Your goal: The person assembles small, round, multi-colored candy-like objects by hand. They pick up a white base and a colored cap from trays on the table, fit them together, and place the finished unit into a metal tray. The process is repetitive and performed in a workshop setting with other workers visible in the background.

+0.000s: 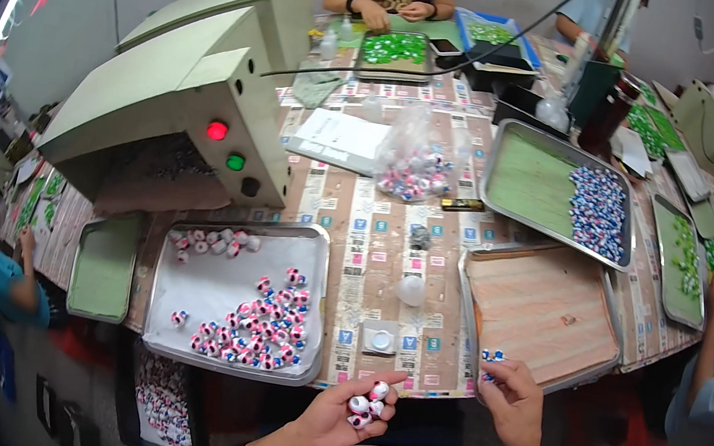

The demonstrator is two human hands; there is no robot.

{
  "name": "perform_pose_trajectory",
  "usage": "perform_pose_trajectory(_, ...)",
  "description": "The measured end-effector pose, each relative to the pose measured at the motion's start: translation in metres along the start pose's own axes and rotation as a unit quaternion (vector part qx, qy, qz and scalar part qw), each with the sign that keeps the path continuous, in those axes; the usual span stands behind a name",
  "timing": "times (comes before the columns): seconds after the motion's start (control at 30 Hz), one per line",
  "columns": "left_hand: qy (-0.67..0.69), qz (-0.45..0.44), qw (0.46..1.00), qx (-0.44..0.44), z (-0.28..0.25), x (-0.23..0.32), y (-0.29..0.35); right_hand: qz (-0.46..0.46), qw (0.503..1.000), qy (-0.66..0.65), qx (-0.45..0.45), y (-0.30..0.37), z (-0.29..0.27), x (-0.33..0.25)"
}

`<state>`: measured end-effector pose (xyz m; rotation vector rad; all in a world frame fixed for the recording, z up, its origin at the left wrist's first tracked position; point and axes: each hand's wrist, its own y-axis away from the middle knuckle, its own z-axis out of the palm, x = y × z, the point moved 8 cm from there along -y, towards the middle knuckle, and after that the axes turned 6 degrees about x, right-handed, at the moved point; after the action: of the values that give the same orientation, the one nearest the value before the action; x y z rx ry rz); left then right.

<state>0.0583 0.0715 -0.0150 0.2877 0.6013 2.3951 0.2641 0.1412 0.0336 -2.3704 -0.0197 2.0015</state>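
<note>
My left hand [326, 422] is cupped palm up at the table's front edge. Several small white balls painted pink and black [377, 390] rest in its fingers. To its right, my right hand [517, 409] pinches tiny blue-and-white pieces [491, 357] between thumb and fingertips, by the near left corner of a paper-lined tray [542, 301]. On the left, a white-lined metal tray [204, 292] carries more painted balls, many with blue parts on them; a plainer group [217, 241] sits along its far side.
A beige machine [177, 113] with red and green lights stands far left. Another tray [526, 171] bears many blue-and-white pieces. Between the trays lie a bag of balls [418, 167], a battery [462, 205] and a white dish [380, 339]. Co-workers sit around; below is a filled bin [166, 404].
</note>
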Motion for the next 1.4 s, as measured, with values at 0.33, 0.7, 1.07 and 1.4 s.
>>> perform_pose_trajectory(0.33, -0.052, 0.059, 0.994, 0.079, -0.014, 0.008, 0.014, 0.060, 0.989, -0.068, -0.119, -0.001, 0.085, 0.006)
perform_pose_trajectory(0.7, -0.093, 0.138, 0.984, 0.065, -0.041, 0.024, 0.033, -0.093, 0.983, 0.107, -0.115, -0.026, 0.127, -0.022)
perform_pose_trajectory(1.07, -0.110, 0.167, 0.978, 0.061, -0.050, 0.022, 0.035, -0.258, 0.928, 0.250, -0.097, -0.025, 0.153, -0.032)
perform_pose_trajectory(1.4, -0.133, 0.195, 0.969, 0.071, -0.045, 0.029, 0.033, -0.117, 0.982, 0.106, -0.107, -0.007, 0.136, -0.041)
